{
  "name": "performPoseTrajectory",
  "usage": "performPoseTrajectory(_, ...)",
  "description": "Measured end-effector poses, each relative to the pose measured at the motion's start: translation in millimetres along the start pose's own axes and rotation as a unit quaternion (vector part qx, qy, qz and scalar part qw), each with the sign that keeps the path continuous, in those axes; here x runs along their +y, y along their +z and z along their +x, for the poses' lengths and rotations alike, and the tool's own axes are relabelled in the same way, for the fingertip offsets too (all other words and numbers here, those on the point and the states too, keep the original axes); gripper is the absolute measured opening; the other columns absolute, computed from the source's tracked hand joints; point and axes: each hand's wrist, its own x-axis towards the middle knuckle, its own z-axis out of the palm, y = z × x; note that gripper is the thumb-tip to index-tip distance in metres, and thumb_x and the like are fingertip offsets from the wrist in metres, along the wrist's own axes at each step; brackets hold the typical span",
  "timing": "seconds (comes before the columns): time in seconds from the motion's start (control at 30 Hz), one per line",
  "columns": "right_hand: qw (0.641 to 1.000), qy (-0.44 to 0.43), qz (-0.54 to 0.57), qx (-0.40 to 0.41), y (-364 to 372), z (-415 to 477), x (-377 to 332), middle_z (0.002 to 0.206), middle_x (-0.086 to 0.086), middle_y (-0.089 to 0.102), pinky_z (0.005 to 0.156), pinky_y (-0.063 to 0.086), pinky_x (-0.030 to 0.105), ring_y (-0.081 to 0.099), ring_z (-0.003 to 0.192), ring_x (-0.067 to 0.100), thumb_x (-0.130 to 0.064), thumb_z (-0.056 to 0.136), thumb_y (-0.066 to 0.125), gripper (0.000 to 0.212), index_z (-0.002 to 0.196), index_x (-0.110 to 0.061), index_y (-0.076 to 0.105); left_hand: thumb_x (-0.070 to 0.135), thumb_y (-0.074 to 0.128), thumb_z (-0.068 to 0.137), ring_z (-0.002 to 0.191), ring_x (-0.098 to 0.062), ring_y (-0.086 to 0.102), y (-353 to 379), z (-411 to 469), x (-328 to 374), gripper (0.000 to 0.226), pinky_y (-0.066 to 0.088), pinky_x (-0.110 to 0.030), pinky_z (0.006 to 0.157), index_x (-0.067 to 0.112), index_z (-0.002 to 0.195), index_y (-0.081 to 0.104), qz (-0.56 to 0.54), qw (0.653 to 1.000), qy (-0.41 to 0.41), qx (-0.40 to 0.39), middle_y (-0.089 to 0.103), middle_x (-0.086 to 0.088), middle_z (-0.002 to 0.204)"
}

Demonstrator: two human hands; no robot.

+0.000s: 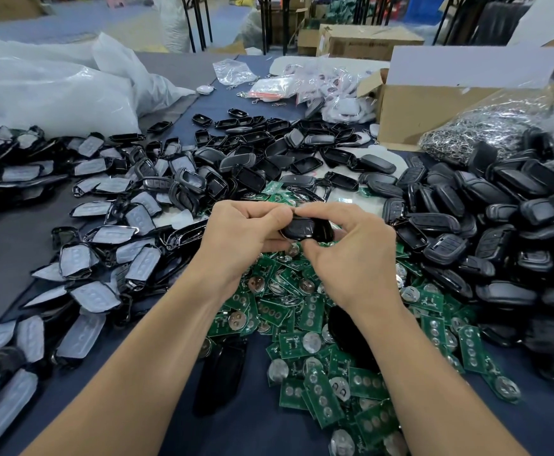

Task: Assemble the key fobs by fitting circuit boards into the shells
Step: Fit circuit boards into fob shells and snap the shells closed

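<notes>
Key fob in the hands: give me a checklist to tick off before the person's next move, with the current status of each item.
1. Both hands on the key fob: ok, left hand and right hand pinch it.
2. Board seated inside it: cannot tell, only its black outer face shows.
3. Seam closed all round: cannot tell, the hands cover its edges.
4. Loose circuit boards at hand: ok, a green pile lies beneath the hands.
5. More shells at hand: ok, heaps on both sides.
</notes>
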Motion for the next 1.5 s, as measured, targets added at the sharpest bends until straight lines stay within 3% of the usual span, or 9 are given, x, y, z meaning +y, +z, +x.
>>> performPoseTrajectory(0.07,0.999,0.038,0.033,-0.009,0,3,2,0.085,-0.024,0.076,0.072,0.055,0.017,0.07,0.077,-0.003,-0.007,0.071,0.081,0.044,0.099,-0.041,0.08,0.007,0.072,0.096,0.082,-0.023,0.08,0,1,0,0.014,0.062,-0.024,0.067,0.014,0.095,0.083,-0.001,1.0,0.006,0.008,0.081,-0.009,0.088)
performPoseTrajectory(0.27,0.959,0.148,0.242,-0.014,-2,9,8,0.086,0.002,0.081,0.077,0.066,0.041,0.079,0.081,0.023,-0.008,0.078,0.078,0.023,0.086,-0.028,0.084,0.001,0.073,0.094,0.084,-0.021,0.08,-1,1,0,0.021,0.063,-0.025,0.07,0.019,0.09,0.084,-0.009,0.998,0.06,0.002,0.081,-0.007,0.087)
performPoseTrajectory(0.53,0.977,0.088,0.192,0.005,-2,8,10,0.086,-0.007,0.081,0.081,0.062,0.035,0.078,0.084,0.014,-0.004,0.077,0.081,0.029,0.089,-0.03,0.083,0.008,0.078,0.092,0.092,-0.019,0.079,-1,0,-1,0.018,0.064,-0.031,0.077,0.019,0.105,0.082,0.061,0.995,0.063,-0.036,0.082,-0.003,0.094)
performPoseTrajectory(0.7,0.977,0.073,0.2,0.003,-6,8,9,0.087,-0.006,0.081,0.08,0.061,0.032,0.078,0.084,0.015,-0.001,0.078,0.082,0.032,0.091,-0.031,0.083,0.001,0.079,0.088,0.082,-0.016,0.079,1,-1,0,0.024,0.062,-0.024,0.073,0.024,0.096,0.082,0.067,0.992,0.109,-0.019,0.082,0.001,0.087)
performPoseTrajectory(0.97,0.977,0.077,0.198,0.006,-6,7,6,0.084,-0.006,0.081,0.078,0.063,0.036,0.079,0.079,0.016,0.001,0.078,0.083,0.035,0.09,-0.032,0.083,0.006,0.083,0.086,0.085,-0.02,0.079,2,0,-3,0.034,0.065,-0.044,0.084,0.041,0.088,0.083,0.095,0.986,0.14,0.002,0.082,0.005,0.087)
performPoseTrajectory(1.13,0.98,0.081,0.18,0.005,-7,8,3,0.084,-0.007,0.08,0.078,0.063,0.033,0.078,0.081,0.014,0.002,0.078,0.081,0.032,0.088,-0.028,0.083,0.008,0.083,0.086,0.086,-0.011,0.078,2,1,-4,0.033,0.063,-0.035,0.084,0.04,0.093,0.082,0.117,0.98,0.159,0.009,0.081,0.011,0.088)
performPoseTrajectory(1.2,0.989,0.073,0.131,0.001,-8,7,1,0.085,-0.014,0.08,0.081,0.063,0.03,0.077,0.083,0.006,-0.001,0.078,0.08,0.032,0.09,-0.03,0.082,0.008,0.084,0.085,0.088,-0.004,0.077,2,0,-5,0.033,0.06,-0.025,0.082,0.039,0.095,0.082,0.145,0.974,0.173,0.015,0.08,0.018,0.089)
performPoseTrajectory(1.3,0.998,0.049,0.041,0.005,-7,4,-3,0.085,-0.024,0.077,0.084,0.061,0.027,0.074,0.086,-0.004,-0.008,0.08,0.08,0.03,0.093,-0.034,0.081,0.01,0.086,0.083,0.088,-0.004,0.077,4,-3,-5,0.032,0.062,-0.025,0.082,0.039,0.097,0.082,0.17,0.966,0.194,0.036,0.08,0.019,0.091)
performPoseTrajectory(1.5,0.954,0.151,0.26,0.014,-4,4,-8,0.081,-0.001,0.08,0.069,0.058,0.02,0.078,0.075,0.014,0.005,0.079,0.082,0.029,0.086,-0.023,0.082,0.009,0.081,0.087,0.094,-0.017,0.079,7,-3,0,0.025,0.062,-0.029,0.084,0.029,0.103,0.082,0.01,0.99,0.142,0.015,0.082,0.001,0.097)
